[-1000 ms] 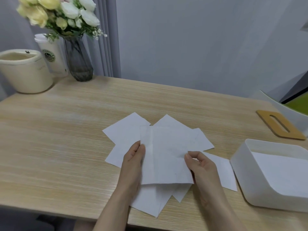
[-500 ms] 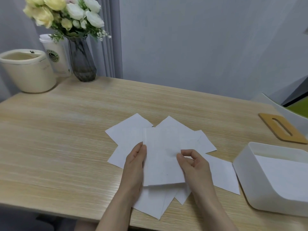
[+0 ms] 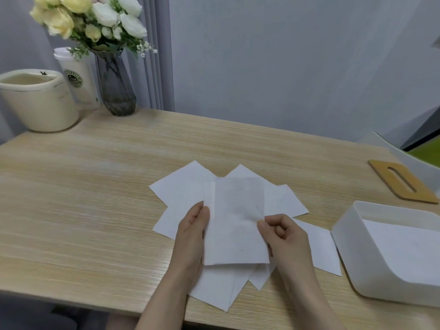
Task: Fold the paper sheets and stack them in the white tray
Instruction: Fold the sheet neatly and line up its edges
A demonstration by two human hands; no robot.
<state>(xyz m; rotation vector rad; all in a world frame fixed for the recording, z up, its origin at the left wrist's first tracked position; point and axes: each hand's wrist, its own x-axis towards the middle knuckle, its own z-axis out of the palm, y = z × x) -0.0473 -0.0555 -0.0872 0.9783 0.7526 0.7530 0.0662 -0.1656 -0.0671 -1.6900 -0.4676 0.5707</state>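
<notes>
Mid-fold, most sheets left.
Both the left hand [image 3: 192, 234] and right hand [image 3: 283, 236] pinch one half-folded sheet [image 3: 234, 222] above the loose sheets [image 3: 181, 189]; the white tray [image 3: 345, 248] already holds folded paper.

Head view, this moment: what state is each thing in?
Top sheet: partly folded, narrow strip turned over along its left edge.
Left hand: holds the sheet's left edge.
Right hand: pinches the sheet's right edge.
Loose sheets: flat, overlapping, unfolded on the table.
White tray: open, paper inside.
Wooden lid: off, lying flat.
Vase: upright, holding flowers.
</notes>
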